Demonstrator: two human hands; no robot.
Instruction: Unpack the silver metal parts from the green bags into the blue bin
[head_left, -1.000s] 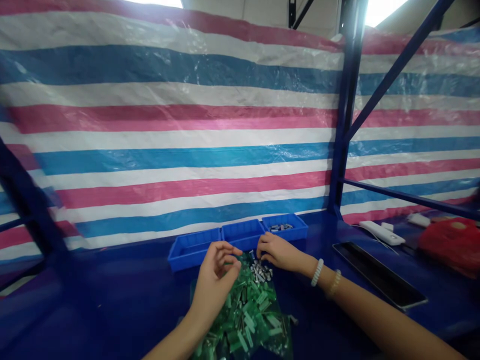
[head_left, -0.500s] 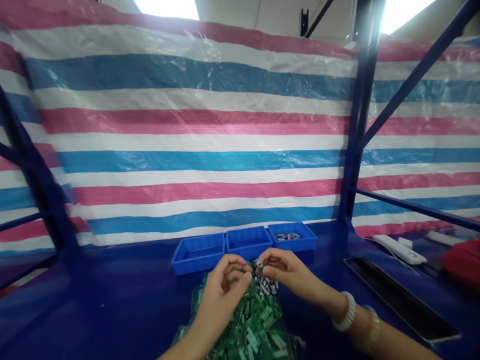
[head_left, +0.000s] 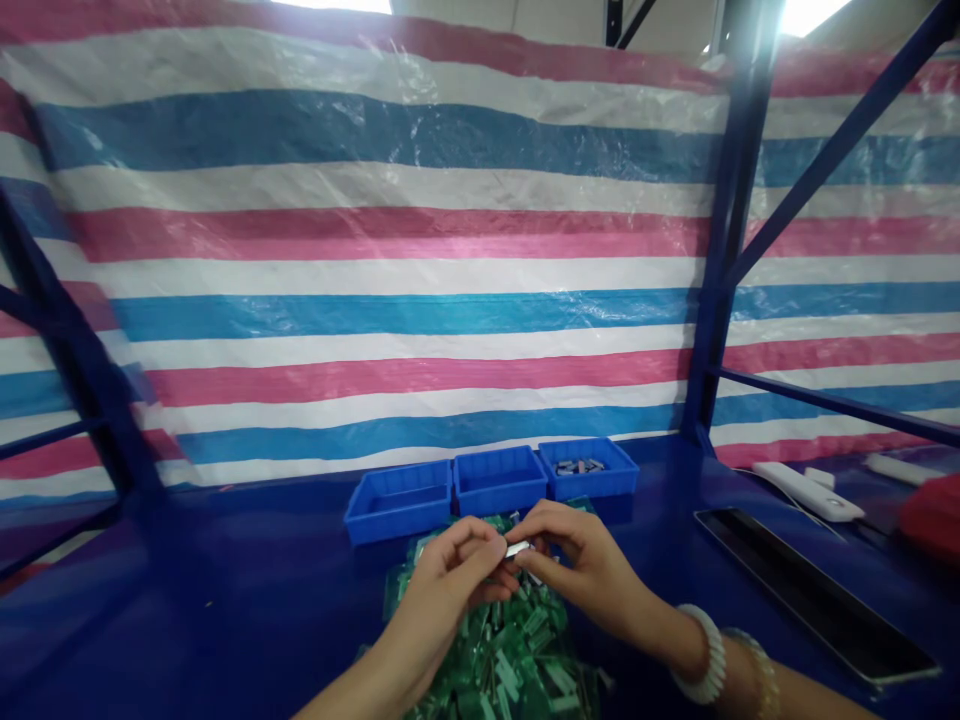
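Above a pile of green packets and small metal parts, my two hands meet at the fingertips. A small silvery metal piece shows between them. My left hand is closed on its left end, with thumb and index finger pinched. On its right end, my right hand is closed too, with the thumb below and the fingers above. The metal parts just under my right hand are mostly hidden by it.
Behind the pile stand a left blue bin, a middle blue bin and a right blue bin holding small metal parts. A dark flat tablet-like device and a white power strip lie at right, near a red object.
My hands have come together, and the small metal piece now spans both sets of fingertips. Earlier they were apart, with a metal part at my right fingertips. The camera view has shifted slightly.
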